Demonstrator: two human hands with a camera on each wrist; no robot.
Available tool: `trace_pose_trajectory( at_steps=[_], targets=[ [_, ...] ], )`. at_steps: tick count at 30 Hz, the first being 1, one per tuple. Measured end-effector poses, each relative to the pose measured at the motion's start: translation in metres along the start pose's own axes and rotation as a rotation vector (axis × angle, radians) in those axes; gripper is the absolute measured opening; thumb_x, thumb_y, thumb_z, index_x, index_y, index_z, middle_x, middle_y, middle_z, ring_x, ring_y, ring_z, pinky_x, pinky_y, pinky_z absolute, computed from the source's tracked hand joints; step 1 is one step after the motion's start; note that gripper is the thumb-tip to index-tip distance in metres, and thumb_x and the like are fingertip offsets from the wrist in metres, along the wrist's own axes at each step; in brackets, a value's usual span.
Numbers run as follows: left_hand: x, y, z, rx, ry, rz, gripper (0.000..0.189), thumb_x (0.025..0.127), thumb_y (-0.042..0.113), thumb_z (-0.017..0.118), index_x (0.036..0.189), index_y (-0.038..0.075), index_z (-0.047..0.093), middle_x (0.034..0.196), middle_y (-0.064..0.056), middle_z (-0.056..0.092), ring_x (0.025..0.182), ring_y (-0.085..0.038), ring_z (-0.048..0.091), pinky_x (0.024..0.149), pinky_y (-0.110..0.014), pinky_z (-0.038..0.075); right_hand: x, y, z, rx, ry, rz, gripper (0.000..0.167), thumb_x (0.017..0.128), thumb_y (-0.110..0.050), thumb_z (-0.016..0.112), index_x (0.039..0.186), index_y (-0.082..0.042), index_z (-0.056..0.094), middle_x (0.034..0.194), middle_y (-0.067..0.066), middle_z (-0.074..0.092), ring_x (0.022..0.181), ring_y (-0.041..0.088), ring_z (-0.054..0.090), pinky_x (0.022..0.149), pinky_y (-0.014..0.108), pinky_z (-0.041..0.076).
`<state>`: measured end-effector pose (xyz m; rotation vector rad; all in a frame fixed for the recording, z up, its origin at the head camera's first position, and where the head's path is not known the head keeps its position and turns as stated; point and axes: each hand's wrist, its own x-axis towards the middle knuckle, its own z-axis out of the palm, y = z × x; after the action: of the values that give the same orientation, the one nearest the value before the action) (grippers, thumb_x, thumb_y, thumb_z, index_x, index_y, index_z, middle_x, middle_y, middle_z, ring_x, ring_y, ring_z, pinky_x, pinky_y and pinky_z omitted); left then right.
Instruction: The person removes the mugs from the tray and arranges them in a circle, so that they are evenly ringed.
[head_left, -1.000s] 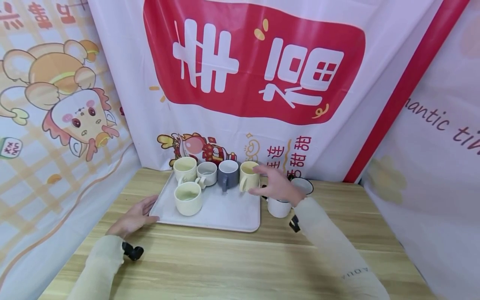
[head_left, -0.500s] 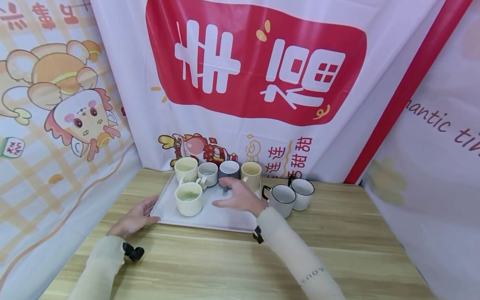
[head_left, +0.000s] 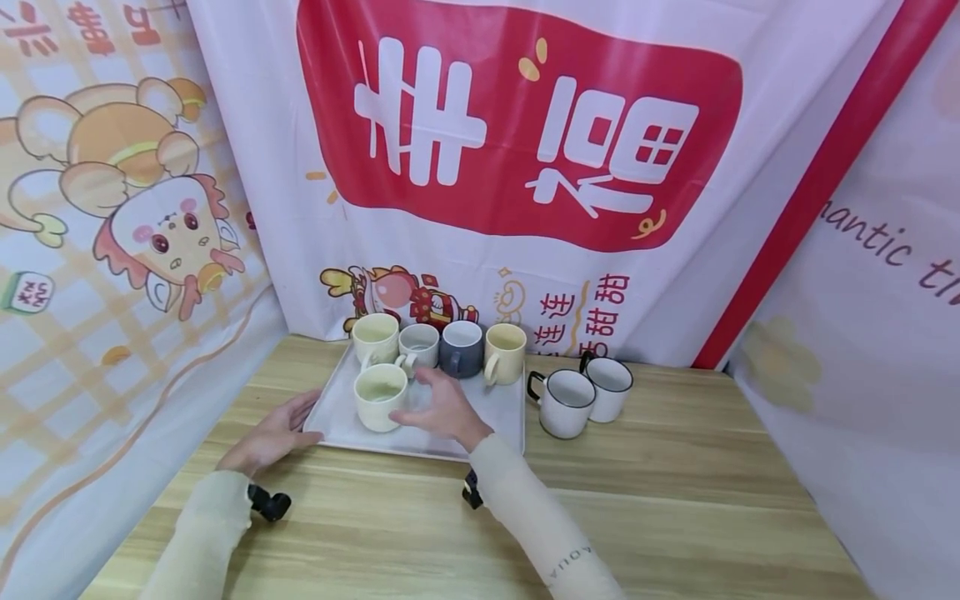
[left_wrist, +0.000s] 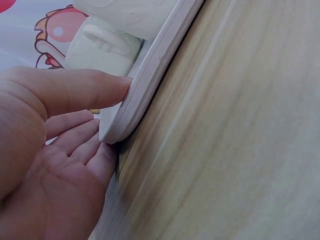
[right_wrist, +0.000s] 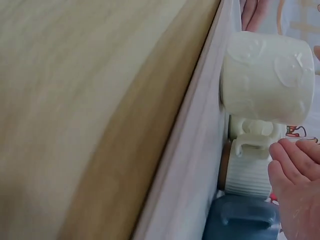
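My left hand [head_left: 273, 433] rests at the front left corner of a white tray [head_left: 465, 433], its thumb on the rim and its fairly straight fingers along the outer side. My right hand [head_left: 442, 408] is beside a cream mug [head_left: 380, 400] standing at the front left of the tray, with thumb and fingers spread. The right wrist view shows raised shapes on the mug [right_wrist: 270, 77] and the fingers [right_wrist: 297, 160] apart from it. Behind it stand a pale yellow-green mug [head_left: 375, 336], a ribbed grey-white mug [head_left: 420, 343], a dark grey-blue mug [head_left: 461, 354] and a beige mug [head_left: 507, 358].
Right of the tray, two white enamel mugs with black rims and handles, a nearer mug [head_left: 564, 408] and a farther mug [head_left: 611, 392], stand on the wooden table [head_left: 675, 483]. A printed curtain [head_left: 517, 225] hangs close behind the tray.
My right hand has moved left from beside the beige mug, across the tray's front part, to the cream mug. The left hand has stayed at the tray corner.
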<state>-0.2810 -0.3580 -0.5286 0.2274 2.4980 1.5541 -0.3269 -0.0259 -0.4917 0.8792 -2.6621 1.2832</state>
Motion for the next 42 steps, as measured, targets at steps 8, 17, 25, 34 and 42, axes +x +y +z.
trace_pose_trajectory(
  at_steps=[8, 17, 25, 34, 42],
  targets=[
    [0.001, -0.001, -0.001, -0.005, -0.005, -0.005, 0.097, 0.095, 0.008, 0.074, 0.167, -0.005, 0.011, 0.175, -0.029, 0.008, 0.161, -0.053, 0.011, 0.132, -0.066, 0.015, 0.010, -0.010, 0.030, 0.114, 0.087, 0.114, 0.089, 0.074, -0.047, 0.096, 0.147, -0.013, 0.059, 0.140, 0.002, 0.069, 0.130, 0.020, 0.061, 0.115, 0.042, 0.052],
    [0.002, -0.002, -0.001, -0.005, -0.008, 0.004, 0.096, 0.094, 0.008, 0.075, 0.166, -0.006, 0.013, 0.175, -0.030, 0.011, 0.161, -0.052, 0.013, 0.132, -0.063, 0.017, 0.020, -0.020, 0.053, 0.072, 0.184, 0.198, 0.086, 0.068, -0.052, 0.098, 0.136, -0.015, 0.059, 0.126, 0.001, 0.071, 0.117, 0.020, 0.066, 0.101, 0.032, 0.057],
    [0.004, -0.001, 0.002, 0.004, -0.009, 0.002, 0.096, 0.095, 0.009, 0.075, 0.167, -0.005, 0.013, 0.175, -0.029, 0.010, 0.161, -0.052, 0.012, 0.132, -0.063, 0.016, 0.019, -0.021, 0.054, 0.038, 0.210, 0.247, 0.093, 0.067, -0.045, 0.100, 0.143, -0.014, 0.056, 0.130, 0.002, 0.068, 0.119, 0.019, 0.062, 0.103, 0.032, 0.057],
    [0.003, 0.003, 0.001, 0.001, -0.011, -0.027, 0.098, 0.095, 0.011, 0.076, 0.167, -0.004, 0.012, 0.176, -0.028, 0.009, 0.161, -0.052, 0.011, 0.133, -0.065, 0.015, 0.012, -0.019, 0.038, 0.062, 0.134, 0.173, 0.087, 0.062, -0.040, 0.101, 0.136, -0.012, 0.062, 0.118, 0.004, 0.072, 0.105, 0.017, 0.064, 0.088, 0.023, 0.055],
    [-0.001, 0.002, -0.001, 0.012, -0.009, -0.001, 0.096, 0.095, 0.008, 0.074, 0.166, -0.006, 0.012, 0.175, -0.030, 0.009, 0.161, -0.054, 0.011, 0.132, -0.066, 0.014, -0.003, -0.029, 0.005, 0.043, 0.064, 0.088, 0.081, 0.062, -0.041, 0.100, 0.131, -0.014, 0.065, 0.110, 0.000, 0.075, 0.098, 0.013, 0.067, 0.084, 0.021, 0.056]
  ],
)
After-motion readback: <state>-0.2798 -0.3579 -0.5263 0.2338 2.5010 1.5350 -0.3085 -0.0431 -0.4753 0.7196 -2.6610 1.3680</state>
